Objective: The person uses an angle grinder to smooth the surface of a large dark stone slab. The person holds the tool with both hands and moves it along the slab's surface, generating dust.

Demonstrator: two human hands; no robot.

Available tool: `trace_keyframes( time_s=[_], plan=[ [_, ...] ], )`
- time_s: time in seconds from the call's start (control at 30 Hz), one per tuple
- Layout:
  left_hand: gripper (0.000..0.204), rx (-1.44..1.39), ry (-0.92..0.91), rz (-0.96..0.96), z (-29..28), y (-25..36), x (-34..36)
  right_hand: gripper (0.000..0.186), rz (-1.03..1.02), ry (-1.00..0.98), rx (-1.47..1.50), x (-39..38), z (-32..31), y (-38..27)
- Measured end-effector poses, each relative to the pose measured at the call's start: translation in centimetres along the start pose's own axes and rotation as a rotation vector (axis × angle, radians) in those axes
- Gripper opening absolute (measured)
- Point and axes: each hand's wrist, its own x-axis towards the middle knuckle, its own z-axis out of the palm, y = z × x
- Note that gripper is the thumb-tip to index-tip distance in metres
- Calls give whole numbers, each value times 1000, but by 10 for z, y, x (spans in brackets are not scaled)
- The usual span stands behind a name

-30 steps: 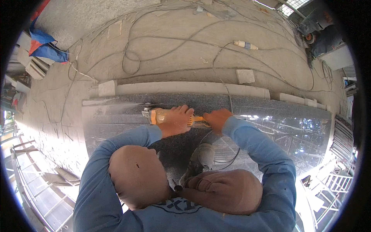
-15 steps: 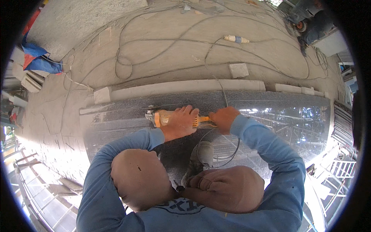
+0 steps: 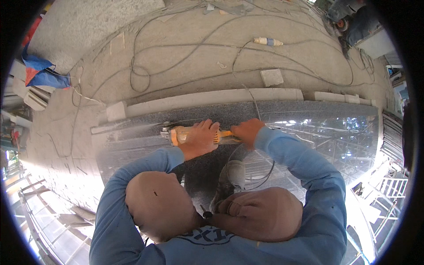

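An orange angle grinder (image 3: 180,135) lies level over a dark polished stone slab (image 3: 282,115), its metal head and disc at the left end. My left hand (image 3: 201,138) is wrapped over the grinder's body from above. Around the rear handle, my right hand (image 3: 249,132) is closed. The disc meets the slab near a thin line running along its far side. A pale spray of dust (image 3: 137,126) streams leftward from the disc. A cord hangs in a loop below my right hand. The fingers' undersides are hidden.
Pale stone strips (image 3: 212,98) lie along the slab's far edge, with a loose square block (image 3: 271,77) beyond. Cables and a cable connector (image 3: 268,41) lie across the dusty floor. A blue and red cloth (image 3: 42,73) is at the far left, stacked slabs (image 3: 391,137) at the right.
The grinder and both my hands have shifted slightly left along the slab. A streak of dust now flies left from the disc.
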Motion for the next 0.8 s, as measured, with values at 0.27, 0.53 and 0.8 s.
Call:
trace_keyframes(
  time_s=[0.27,0.53,0.8],
  plan=[
    [69,47,3,-1,4,-18,-5,45,-22,-30,7,18,-4,-6],
    [71,-19,48,40,1,8,5,45,1,-35,-22,-15,-11,4],
    [71,-20,27,36,-2,15,9,42,32,-67,-33,-25,-23,2]
  ],
)
